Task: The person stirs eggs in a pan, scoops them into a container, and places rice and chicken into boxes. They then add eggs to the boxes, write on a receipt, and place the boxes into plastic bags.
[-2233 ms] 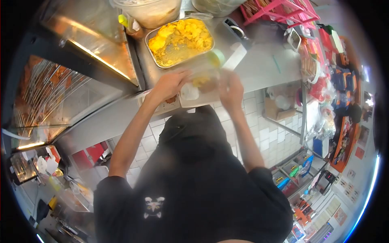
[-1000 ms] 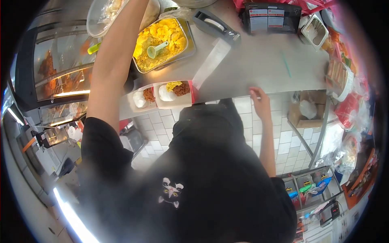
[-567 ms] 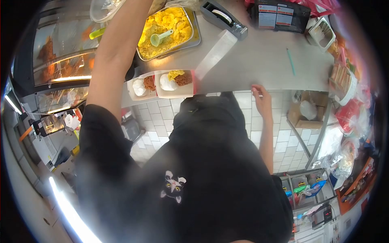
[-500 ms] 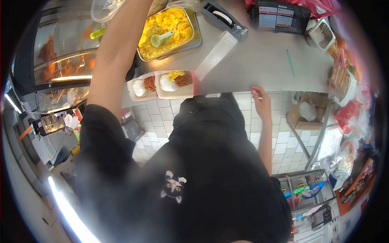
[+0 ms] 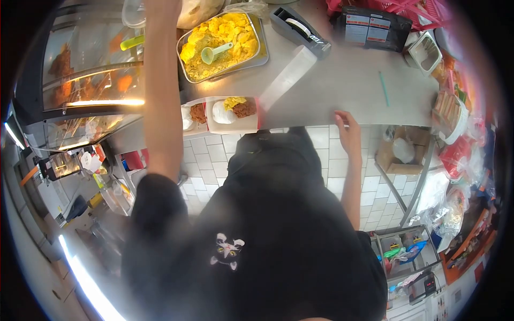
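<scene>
Two boxes of food stand side by side along the near edge of a metal tabletop, with the left arm reaching up past them.
The left hand lies beyond the top edge of view, so I cannot tell what it grips; its forearm hides part of the left box. In the right box are a white mound, brown food and a little yellow food. The right hand, thumb and fingers apart and loosely curled, is by the tabletop's near edge; whether it touches is unclear. Behind the boxes, a tray of yellow food holds a pale green scoop. Right of the tray are a tape dispenser, a pale strip and, farther right, a teal straw.
</scene>
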Available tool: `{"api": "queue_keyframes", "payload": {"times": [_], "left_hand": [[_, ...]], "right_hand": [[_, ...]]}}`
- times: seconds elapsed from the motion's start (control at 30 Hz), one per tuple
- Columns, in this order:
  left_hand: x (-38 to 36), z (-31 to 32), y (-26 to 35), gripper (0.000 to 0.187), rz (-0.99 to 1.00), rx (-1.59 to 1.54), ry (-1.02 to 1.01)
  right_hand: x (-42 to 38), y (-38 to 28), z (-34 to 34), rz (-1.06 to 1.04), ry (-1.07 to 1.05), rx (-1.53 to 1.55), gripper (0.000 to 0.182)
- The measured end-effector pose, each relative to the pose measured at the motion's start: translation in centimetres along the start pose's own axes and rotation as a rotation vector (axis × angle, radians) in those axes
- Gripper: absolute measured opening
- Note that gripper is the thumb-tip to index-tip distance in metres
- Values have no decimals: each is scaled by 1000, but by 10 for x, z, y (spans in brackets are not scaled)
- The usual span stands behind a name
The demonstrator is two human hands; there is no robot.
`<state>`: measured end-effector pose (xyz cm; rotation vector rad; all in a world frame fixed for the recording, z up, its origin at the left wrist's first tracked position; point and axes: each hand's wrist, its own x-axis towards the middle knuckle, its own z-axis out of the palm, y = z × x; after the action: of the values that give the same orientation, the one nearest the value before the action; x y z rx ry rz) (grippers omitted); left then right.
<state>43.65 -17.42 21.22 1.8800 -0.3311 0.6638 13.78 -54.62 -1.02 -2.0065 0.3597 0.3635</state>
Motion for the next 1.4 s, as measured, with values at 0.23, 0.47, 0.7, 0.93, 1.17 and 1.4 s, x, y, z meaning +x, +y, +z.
{"api": "queue_keyframes", "payload": {"times": [0.23,0.47,0.7,0.93,1.17,1.4], "left_hand": [[-264,-100,105,19,-1048,-219,-597],[-353,-89,63,29,-556,791,46],[-310,-61,93,30,-927,58,-610],[-354,-45,68,33,-686,254,-760],[-339,-52,66,29,-838,257,-737],[-333,-42,76,26,-780,241,-699]], "right_hand": [[14,7,23,-33,-54,26,24],[62,-43,6,-296,-120,-101,22],[115,-96,-56,-365,158,64,22],[150,-162,-146,-543,646,529,24],[207,-199,-129,-470,549,-147,39],[344,-202,-98,-249,405,-597,41]]}}
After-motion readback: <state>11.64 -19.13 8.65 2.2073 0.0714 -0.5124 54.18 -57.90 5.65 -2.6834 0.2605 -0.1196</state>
